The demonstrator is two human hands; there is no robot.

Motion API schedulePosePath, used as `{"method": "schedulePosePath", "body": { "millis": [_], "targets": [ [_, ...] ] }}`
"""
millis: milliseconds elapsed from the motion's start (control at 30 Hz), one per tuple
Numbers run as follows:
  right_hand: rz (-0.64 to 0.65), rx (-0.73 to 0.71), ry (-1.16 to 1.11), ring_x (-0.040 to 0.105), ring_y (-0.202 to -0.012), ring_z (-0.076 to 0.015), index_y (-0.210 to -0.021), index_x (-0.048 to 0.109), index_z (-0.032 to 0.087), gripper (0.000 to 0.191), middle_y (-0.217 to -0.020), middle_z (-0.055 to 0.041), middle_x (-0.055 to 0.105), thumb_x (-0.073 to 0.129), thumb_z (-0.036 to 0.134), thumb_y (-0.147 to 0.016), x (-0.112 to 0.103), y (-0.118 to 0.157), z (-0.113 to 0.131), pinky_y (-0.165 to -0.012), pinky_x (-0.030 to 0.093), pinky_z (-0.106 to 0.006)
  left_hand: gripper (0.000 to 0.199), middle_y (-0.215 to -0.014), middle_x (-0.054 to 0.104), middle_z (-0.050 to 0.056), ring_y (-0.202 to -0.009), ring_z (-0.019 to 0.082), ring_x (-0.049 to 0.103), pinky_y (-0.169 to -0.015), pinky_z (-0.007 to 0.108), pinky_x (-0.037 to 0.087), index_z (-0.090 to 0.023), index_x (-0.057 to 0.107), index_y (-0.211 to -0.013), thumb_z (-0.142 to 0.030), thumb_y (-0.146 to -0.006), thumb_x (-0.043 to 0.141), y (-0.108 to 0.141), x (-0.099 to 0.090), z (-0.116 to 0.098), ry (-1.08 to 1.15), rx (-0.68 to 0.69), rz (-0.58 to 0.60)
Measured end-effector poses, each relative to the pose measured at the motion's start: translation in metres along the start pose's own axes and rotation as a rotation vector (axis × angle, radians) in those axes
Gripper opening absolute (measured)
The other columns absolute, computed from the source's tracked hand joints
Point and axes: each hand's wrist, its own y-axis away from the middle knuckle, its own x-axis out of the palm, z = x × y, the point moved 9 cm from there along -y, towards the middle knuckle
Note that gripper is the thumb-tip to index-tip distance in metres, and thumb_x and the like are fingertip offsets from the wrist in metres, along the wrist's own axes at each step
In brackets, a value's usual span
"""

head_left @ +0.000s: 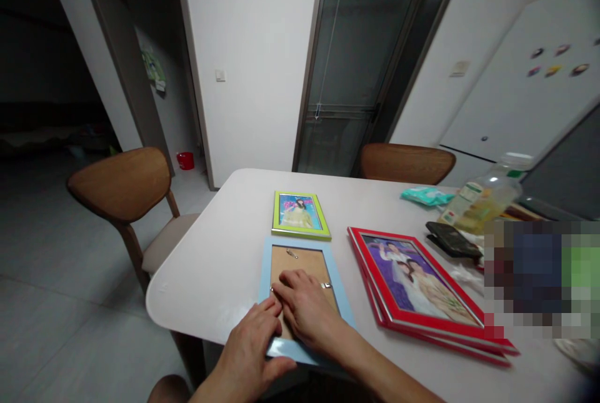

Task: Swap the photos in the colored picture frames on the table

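Observation:
A light blue picture frame (340,290) lies face down at the table's near edge, its brown backing board (304,259) upward. My left hand (253,340) is on the frame's left side, fingers bent over the edge and thumb apart near the lower bar. Across the backing reaches my right hand (304,306), its fingers bent and pressed together at the left edge, meeting the left fingertips. A small metal clip there is mostly covered by the fingers. Another metal clip (326,285) shows at the right edge, and a metal hanger (292,253) sits near the top.
Beyond the blue frame lies a green picture frame (276,215). Red picture frames (375,278) are stacked at the right. Further right are a plastic bottle (487,197), a teal packet (424,195) and a black object (452,239). Wooden chairs (124,181) stand around the white table (201,278).

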Motion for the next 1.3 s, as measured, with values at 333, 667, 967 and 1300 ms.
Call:
{"method": "schedulePosePath", "body": {
  "millis": [333,667,967,1300],
  "targets": [
    [-0.093,0.113,-0.042,0.047,-0.086,-0.0147,-0.088,0.059,0.021,0.023,-0.089,-0.0039,0.056,0.038,0.018,-0.080,-0.008,-0.013,-0.032,-0.075,0.032,-0.025,0.027,-0.118,0.051,0.014,-0.115,0.026,0.038,-0.095,0.041,0.034,-0.016,0.055,-0.084,-0.036,-0.066,0.063,0.001,0.000,0.000,0.007,-0.011,0.018],
    [-0.172,0.470,0.003,0.055,-0.071,-0.0160,-0.071,0.060,0.018,0.017,-0.076,-0.0060,0.063,0.045,0.025,-0.075,-0.001,-0.054,-0.105,-0.059,0.033,-0.024,0.026,-0.118,0.052,0.012,-0.114,0.027,0.040,-0.094,0.039,0.036,-0.017,0.056,-0.084,-0.026,-0.062,0.065,0.000,-0.004,-0.004,-0.069,-0.031,0.042],
    [-0.267,0.497,-0.170,0.057,-0.067,-0.0180,-0.067,0.060,0.015,0.018,-0.070,-0.0092,0.064,0.046,0.024,-0.072,-0.010,-0.054,-0.107,-0.059,0.036,-0.026,0.048,-0.122,0.046,0.015,-0.114,0.032,0.038,-0.092,0.054,0.030,-0.018,0.051,-0.095,-0.037,-0.055,0.070,-0.003,0.013,-0.007,-0.165,0.024,0.016],
    [-0.608,0.561,-0.838,0.056,-0.089,-0.0188,-0.104,0.050,0.016,0.041,-0.102,-0.0098,0.059,0.037,0.043,-0.076,-0.045,0.040,-0.128,-0.070,0.045,-0.028,0.017,-0.118,0.051,0.010,-0.110,0.026,0.045,-0.092,0.049,0.033,-0.021,0.048,-0.085,-0.021,-0.069,0.056,-0.002,-0.029,-0.014,0.029,0.056,-0.176]
  ]
}}
